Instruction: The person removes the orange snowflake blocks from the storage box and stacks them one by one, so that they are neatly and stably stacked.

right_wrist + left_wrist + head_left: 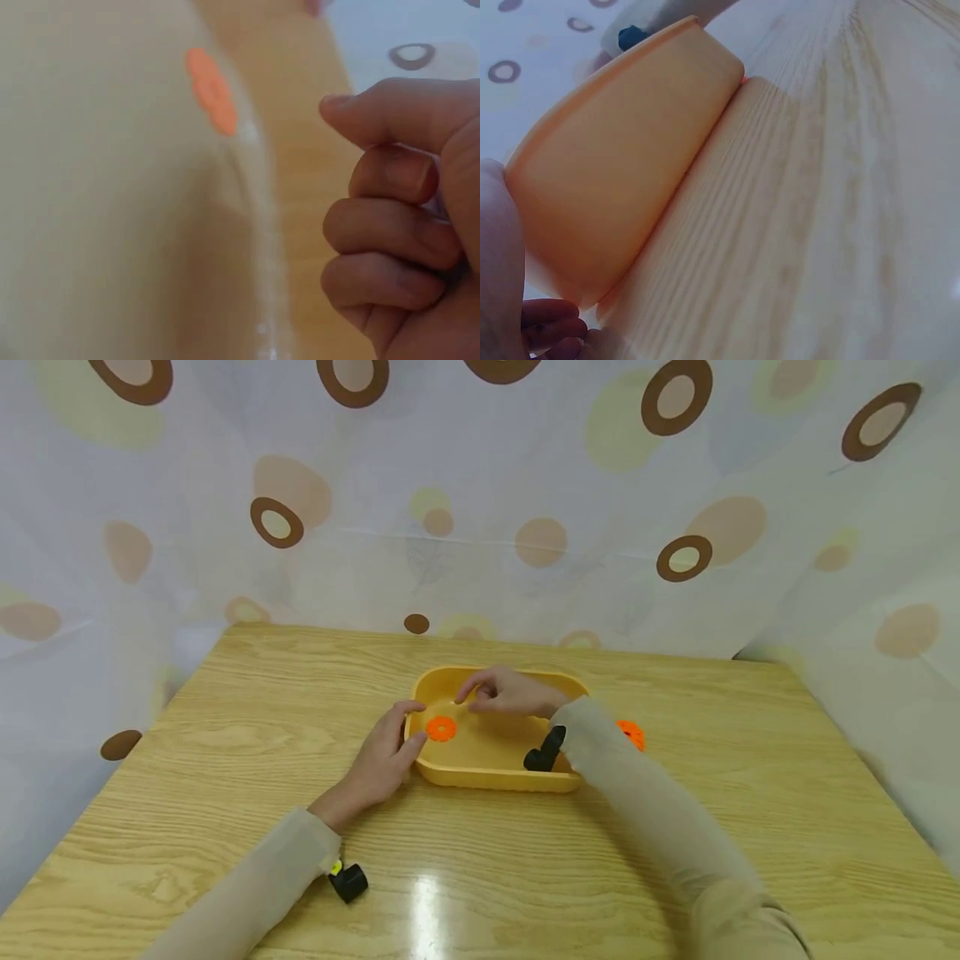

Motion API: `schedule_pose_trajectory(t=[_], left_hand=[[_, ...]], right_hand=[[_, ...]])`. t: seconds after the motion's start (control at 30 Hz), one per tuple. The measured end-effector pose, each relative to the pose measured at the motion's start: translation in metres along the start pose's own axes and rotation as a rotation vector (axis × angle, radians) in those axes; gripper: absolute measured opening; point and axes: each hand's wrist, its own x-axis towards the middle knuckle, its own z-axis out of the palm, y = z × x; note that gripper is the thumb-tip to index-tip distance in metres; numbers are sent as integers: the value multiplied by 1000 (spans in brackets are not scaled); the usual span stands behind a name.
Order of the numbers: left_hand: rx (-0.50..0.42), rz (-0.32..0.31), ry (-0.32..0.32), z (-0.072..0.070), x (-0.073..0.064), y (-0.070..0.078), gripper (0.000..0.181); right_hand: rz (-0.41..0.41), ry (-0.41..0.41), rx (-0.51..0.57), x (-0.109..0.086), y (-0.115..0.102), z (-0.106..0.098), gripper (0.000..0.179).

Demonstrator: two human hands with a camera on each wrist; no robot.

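Note:
A yellow rectangular tub (498, 779) with rounded corners stands on the table. My left hand (386, 752) grips its left end, thumb over the rim; in the left wrist view, curled fingers (555, 326) lie by the outer wall. Inside the tub, near that thumb, lies an orange flower-shaped disc (441, 729). Over the tub is my right hand (513, 692), index finger bent down toward the floor of the tub near a small bright spot. In the right wrist view its other fingers (382, 225) are curled, and nothing shows in them. The disc (212, 91) appears apart from this hand.
Another orange disc (632, 735) lies on the table right of the tub, partly hidden by the right sleeve (660, 802). Black wrist cameras hang at the left cuff (348, 882) and right cuff (545, 752). A patterned curtain (480, 568) surrounds the wooden table (300, 693).

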Motion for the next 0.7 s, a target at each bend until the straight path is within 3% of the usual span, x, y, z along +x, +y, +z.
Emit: schedule_pose_trajectory(t=[0.43,0.7], left_hand=[[16,-13,0,-3,1,0,38],[17,-12,-4,-2,0,1,38]], right_hand=[[-49,-31,-103,14,9,15,32],[3,-91,-156,20,14,22,46]])
